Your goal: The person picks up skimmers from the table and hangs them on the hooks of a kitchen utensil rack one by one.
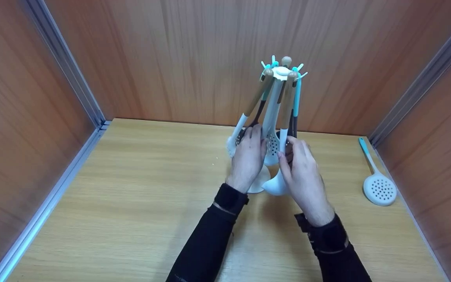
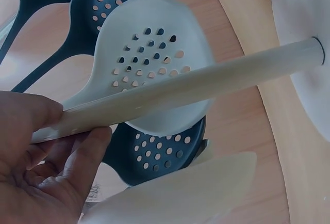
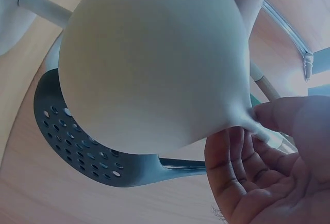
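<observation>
A white utensil stand [image 1: 281,73] carries several hanging kitchen utensils. My left hand [image 1: 248,156] grips the stand's white pole [image 2: 232,74], thumb on one side and fingers on the other. With thumb and fingers my right hand [image 1: 303,172] pinches the neck of a white ladle [image 3: 154,64], whose bowl hangs near the stand's round base [image 1: 260,182]. Between the hands hangs a white skimmer [image 2: 149,22] with holes. Dark perforated skimmers [image 3: 98,154] hang behind. Another white utensil [image 1: 231,145] hangs left of my left hand; its head is partly hidden.
On the right of the wooden table [image 1: 151,188] lies a white skimmer with a turquoise handle [image 1: 380,190], close to the right side panel [image 1: 437,156]. Wood-grain panels stand at the back and left; the stand is near the back panel [image 1: 194,66].
</observation>
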The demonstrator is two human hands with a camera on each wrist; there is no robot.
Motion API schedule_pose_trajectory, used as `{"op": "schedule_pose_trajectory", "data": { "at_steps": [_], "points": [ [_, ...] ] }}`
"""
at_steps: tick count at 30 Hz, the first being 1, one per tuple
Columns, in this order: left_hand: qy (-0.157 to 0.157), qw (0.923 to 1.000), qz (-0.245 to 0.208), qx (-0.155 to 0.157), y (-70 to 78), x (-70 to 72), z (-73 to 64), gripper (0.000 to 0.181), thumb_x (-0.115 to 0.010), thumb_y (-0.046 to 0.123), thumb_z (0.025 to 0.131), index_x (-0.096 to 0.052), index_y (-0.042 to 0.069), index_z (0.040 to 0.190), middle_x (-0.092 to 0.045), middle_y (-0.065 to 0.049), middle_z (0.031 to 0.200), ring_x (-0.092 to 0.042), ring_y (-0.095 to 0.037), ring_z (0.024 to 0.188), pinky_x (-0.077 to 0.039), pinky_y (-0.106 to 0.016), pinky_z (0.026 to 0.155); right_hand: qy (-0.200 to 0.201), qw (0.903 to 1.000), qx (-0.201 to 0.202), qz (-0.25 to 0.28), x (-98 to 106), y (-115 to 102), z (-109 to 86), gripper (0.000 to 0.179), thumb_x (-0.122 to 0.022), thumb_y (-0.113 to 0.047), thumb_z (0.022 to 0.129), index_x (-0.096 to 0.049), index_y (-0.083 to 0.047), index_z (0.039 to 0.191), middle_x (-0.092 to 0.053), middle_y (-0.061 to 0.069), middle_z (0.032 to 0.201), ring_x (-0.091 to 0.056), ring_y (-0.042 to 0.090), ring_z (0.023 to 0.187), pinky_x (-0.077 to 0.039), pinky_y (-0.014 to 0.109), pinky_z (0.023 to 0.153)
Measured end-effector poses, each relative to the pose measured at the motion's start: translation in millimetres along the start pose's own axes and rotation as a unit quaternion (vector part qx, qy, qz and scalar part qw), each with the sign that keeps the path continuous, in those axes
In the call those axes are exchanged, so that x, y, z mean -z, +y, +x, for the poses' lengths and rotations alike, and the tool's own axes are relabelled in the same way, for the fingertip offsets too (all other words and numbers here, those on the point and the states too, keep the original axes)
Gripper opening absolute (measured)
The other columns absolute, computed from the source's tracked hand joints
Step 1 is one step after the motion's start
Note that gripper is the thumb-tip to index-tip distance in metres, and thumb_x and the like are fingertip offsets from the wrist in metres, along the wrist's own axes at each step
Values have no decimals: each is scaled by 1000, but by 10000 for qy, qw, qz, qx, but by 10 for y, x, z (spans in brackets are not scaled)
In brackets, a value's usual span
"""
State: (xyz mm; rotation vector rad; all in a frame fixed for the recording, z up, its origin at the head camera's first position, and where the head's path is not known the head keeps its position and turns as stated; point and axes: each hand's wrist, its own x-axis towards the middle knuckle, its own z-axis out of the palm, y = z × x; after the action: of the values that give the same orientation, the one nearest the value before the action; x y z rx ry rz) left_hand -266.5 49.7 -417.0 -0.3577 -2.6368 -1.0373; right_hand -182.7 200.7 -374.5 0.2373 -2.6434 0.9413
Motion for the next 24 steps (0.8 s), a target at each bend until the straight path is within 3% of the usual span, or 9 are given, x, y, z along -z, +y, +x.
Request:
{"op": "schedule_pose_trajectory", "data": {
  "at_steps": [13,24],
  "points": [
    [-48,9998,-120,-136,16,57,-9,48,-65,21,123,-52,5,166,-71,-15,149,-81,-29,133,-70,-42,113,-35,9999,46,130,11,30,27,50,-71,-9,118,-54,2,163,-68,22,137,-76,34,114,-73,54,100],
    [-64,9995,-268,-151,12,107,-4,48,-66,20,122,-53,4,166,-72,-16,151,-81,-29,134,-71,-40,112,-3,9993,-29,363,280,50,32,46,-65,-16,121,-58,-3,165,-70,18,136,-76,34,125,-71,55,105]
  ]
}}
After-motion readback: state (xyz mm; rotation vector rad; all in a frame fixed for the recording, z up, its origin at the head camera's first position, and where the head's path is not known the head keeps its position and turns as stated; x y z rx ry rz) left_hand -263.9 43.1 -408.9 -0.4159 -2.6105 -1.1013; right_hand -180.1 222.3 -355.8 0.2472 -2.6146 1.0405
